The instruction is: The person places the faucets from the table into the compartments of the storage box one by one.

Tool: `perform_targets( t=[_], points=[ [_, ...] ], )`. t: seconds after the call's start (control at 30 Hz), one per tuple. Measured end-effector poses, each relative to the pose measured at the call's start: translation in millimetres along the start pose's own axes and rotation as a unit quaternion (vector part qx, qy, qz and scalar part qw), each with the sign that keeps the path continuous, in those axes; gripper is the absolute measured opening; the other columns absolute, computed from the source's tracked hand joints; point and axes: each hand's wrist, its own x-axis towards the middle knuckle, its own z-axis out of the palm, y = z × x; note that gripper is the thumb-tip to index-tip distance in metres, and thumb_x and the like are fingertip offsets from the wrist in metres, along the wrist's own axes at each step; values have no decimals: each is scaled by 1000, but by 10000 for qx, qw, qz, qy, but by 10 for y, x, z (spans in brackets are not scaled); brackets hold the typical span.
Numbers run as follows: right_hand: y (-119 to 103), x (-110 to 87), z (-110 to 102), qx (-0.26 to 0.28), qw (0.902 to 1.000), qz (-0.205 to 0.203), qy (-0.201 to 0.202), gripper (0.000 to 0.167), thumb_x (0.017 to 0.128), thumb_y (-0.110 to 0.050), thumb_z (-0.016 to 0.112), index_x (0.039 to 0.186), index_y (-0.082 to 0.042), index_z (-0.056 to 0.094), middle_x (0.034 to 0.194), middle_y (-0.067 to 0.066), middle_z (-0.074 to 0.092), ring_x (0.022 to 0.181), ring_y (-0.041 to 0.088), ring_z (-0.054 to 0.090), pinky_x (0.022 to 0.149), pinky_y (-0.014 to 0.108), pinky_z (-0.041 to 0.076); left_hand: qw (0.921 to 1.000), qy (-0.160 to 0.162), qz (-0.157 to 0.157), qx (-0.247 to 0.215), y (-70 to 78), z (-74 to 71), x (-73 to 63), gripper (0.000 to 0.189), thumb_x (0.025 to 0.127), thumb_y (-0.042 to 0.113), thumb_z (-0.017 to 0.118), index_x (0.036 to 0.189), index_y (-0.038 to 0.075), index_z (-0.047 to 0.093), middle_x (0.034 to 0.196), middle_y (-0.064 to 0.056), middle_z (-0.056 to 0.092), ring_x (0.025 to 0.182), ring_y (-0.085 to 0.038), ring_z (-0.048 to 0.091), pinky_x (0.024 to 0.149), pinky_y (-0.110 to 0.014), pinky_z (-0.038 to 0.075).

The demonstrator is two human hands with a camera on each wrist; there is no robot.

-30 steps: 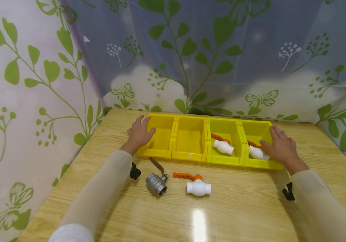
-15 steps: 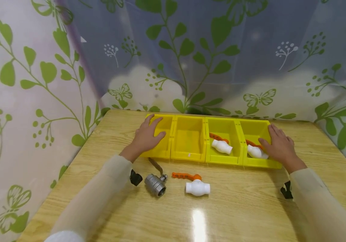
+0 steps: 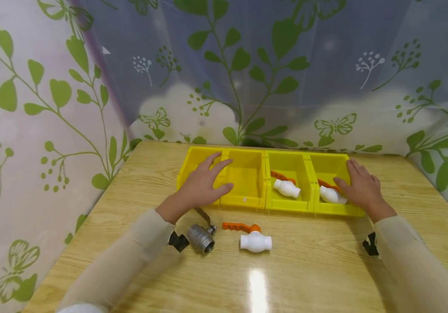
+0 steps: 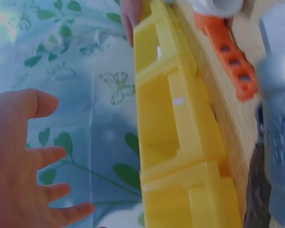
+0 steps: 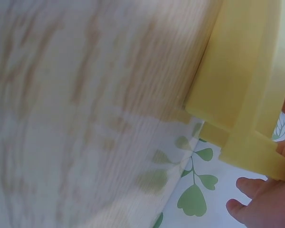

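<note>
My left hand (image 3: 199, 188), fingers spread, is over the two left compartments of the joined yellow bins (image 3: 245, 202). Nothing lies in its grasp in the left wrist view. My right hand (image 3: 362, 187) rests on the right end of the row, its thumb over the inner side and its fingers along the outer wall. White ball valves with orange handles lie in the bins: one valve (image 3: 287, 188) in the third and another valve (image 3: 330, 195) in the fourth. In front are a metal ball valve (image 3: 200, 238), its lever partly hidden by my left hand, and a white ball valve (image 3: 256, 242).
The bins stand on a wooden table (image 3: 306, 269) near its back edge. A curtain (image 3: 208, 113) printed with green leaves hangs behind, and a similar leafy sheet (image 3: 32, 130) covers the left side. Black straps (image 3: 178, 241) sit at both wrists.
My left hand has left the outer left end of the bins and moved right, over the left compartments, with fingers spreading. My right hand stays at the right end. The valves have not moved.
</note>
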Motion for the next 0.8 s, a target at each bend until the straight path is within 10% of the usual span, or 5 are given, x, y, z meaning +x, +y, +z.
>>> perform_targets(
  t=[0.8],
  points=[
    [-20, -13, -29, -56, 9999, 19, -108, 86, 100, -53, 36, 152, 9, 3, 157, 30, 4, 139, 53, 10, 103, 72, 7, 9909, -1025, 871, 7, 545, 171, -303, 66, 95, 50, 53, 154, 33, 27, 160, -8, 18, 143, -32, 26, 105, -53, 37]
  ],
)
